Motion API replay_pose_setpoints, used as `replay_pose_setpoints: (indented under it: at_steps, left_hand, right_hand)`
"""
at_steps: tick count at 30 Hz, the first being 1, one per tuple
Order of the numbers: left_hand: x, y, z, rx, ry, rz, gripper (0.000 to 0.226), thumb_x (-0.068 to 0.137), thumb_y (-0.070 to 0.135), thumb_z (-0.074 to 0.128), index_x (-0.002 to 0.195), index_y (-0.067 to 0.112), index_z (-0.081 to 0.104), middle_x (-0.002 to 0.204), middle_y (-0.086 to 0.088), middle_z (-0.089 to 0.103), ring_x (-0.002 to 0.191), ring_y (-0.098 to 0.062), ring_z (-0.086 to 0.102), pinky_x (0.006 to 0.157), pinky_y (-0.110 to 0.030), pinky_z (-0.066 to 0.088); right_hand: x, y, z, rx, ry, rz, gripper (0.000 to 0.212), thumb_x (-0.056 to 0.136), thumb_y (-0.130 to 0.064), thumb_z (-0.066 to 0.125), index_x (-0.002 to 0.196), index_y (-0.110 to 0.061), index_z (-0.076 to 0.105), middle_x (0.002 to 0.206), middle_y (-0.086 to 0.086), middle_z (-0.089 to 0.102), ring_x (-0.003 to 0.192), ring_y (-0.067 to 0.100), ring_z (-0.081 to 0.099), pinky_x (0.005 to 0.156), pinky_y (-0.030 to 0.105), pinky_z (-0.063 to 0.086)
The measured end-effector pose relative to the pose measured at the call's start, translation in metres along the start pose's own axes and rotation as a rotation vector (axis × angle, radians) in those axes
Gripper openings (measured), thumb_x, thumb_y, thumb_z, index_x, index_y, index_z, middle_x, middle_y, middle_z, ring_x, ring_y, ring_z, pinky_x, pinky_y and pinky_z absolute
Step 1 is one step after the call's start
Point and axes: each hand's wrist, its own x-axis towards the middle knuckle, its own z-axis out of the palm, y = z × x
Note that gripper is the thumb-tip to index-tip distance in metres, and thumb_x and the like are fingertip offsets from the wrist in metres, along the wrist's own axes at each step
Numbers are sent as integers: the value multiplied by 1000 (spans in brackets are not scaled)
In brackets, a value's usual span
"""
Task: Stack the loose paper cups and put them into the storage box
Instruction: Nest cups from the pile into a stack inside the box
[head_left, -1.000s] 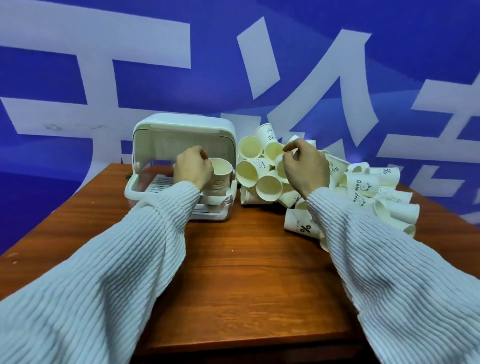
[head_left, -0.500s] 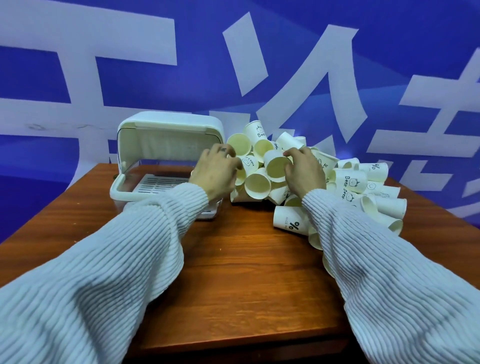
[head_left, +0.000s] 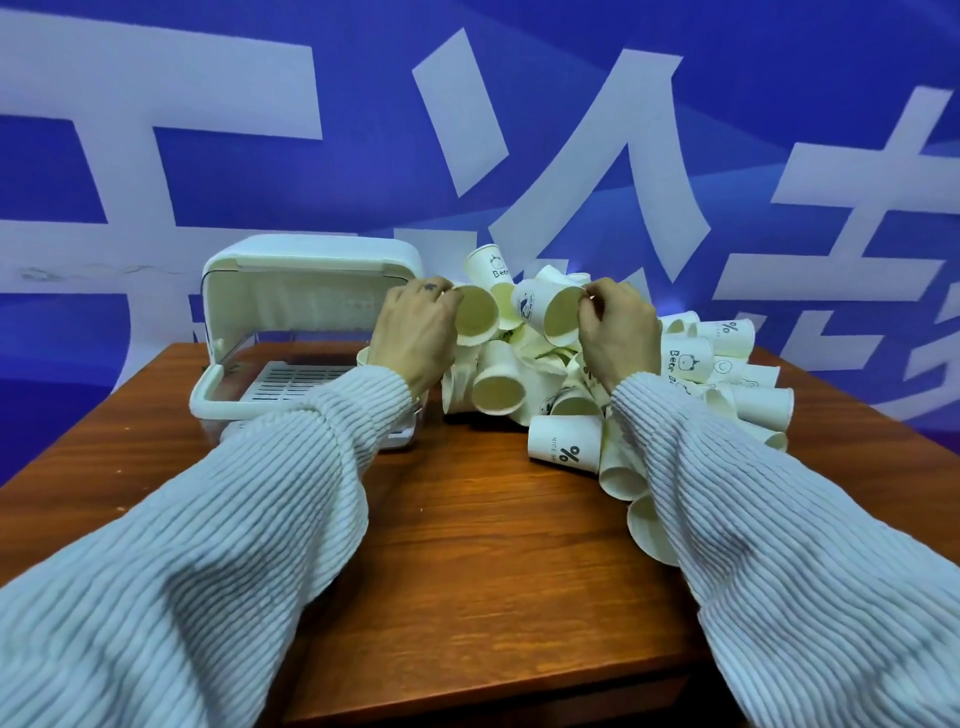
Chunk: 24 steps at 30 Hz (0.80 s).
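Note:
A heap of loose white paper cups (head_left: 696, 374) lies on the right half of the wooden table. My left hand (head_left: 413, 335) grips one cup (head_left: 475, 321) at the heap's left top, its mouth facing me. My right hand (head_left: 615, 332) pinches the rim of a second cup (head_left: 545, 312) with a blue print, lifted just above the heap. The white storage box (head_left: 244, 405) stands open at the left, lid tipped back, its slatted floor showing. A cup rim (head_left: 362, 356) peeks out behind my left wrist inside the box.
The table (head_left: 467, 545) has bare wood in front of the box and heap; its front edge runs near my sleeves. One cup marked with a percent sign (head_left: 563, 447) lies on its side at the heap's near edge. A blue and white banner fills the background.
My left hand left the box, where it set a cup down, and moved right to the heap, closing on a cup. My right hand lifted a printed cup from the heap.

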Motion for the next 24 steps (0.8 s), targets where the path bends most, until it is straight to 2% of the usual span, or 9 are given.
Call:
replay_pose_setpoints:
  at_steps: [2, 6, 10, 12, 14, 16, 20, 24]
  left_hand:
    - [-2, 1, -12, -115, 95, -62, 40, 88, 5, 60, 129, 5, 63, 128, -14, 61, 104, -39, 61, 89, -49, 48]
    - [-14, -7, -41, -310, 182, -224, 35, 97, 14, 52, 129, 4, 61, 128, -12, 56, 109, -32, 60, 91, -46, 48]
    - [-25, -34, -64, -375, 201, -433, 34, 97, 20, 51, 125, 7, 64, 126, -11, 57, 113, -32, 58, 97, -42, 42]
    - [-31, -50, -72, -403, 210, -505, 39, 98, 36, 52, 122, 7, 65, 124, -12, 59, 113, -32, 58, 98, -41, 41]
    - [-38, -63, -78, -427, 189, -548, 59, 95, 60, 54, 121, 8, 64, 123, -10, 59, 112, -28, 57, 97, -41, 42]
    - [-46, -73, -82, -417, 176, -545, 72, 86, 74, 56, 118, 10, 61, 116, -3, 56, 104, -21, 53, 93, -40, 43]
    - [-60, -85, -85, -398, 198, -532, 61, 86, 66, 64, 115, 14, 52, 111, 0, 50, 99, -20, 48, 82, -37, 41]
    - [-68, -93, -81, -441, 215, -537, 65, 85, 58, 71, 127, 15, 44, 124, -5, 52, 106, -24, 53, 90, -43, 48]
  right_hand:
    - [-2, -7, -3, 29, 26, 45, 24, 102, -27, 51, 109, -15, 71, 100, 4, 72, 89, 22, 60, 73, 30, 37]
    - [-9, -33, -5, 103, 44, 77, 23, 101, -35, 53, 102, -20, 71, 91, -1, 74, 85, 25, 64, 71, 32, 44]
    - [-17, -72, 3, 201, -110, 61, 19, 95, -27, 55, 110, -23, 67, 78, -8, 66, 86, 25, 60, 74, 35, 44]
    - [-24, -90, 12, 253, -177, 52, 22, 91, -22, 56, 113, -22, 61, 74, -8, 64, 83, 25, 59, 72, 34, 41]
    - [-29, -105, 22, 294, -217, 44, 21, 89, -20, 58, 109, -23, 58, 77, -3, 67, 81, 26, 60, 71, 34, 41]
    - [-32, -118, 33, 303, -247, 33, 19, 88, -21, 59, 106, -26, 59, 83, 1, 71, 83, 27, 63, 73, 33, 44]
    - [-28, -133, 54, 225, -298, 36, 24, 90, -24, 59, 111, -24, 70, 101, 5, 75, 91, 27, 67, 79, 34, 51]
    - [-26, -140, 74, 81, -357, 0, 26, 88, -23, 59, 108, -22, 75, 110, 11, 74, 102, 34, 66, 90, 42, 55]
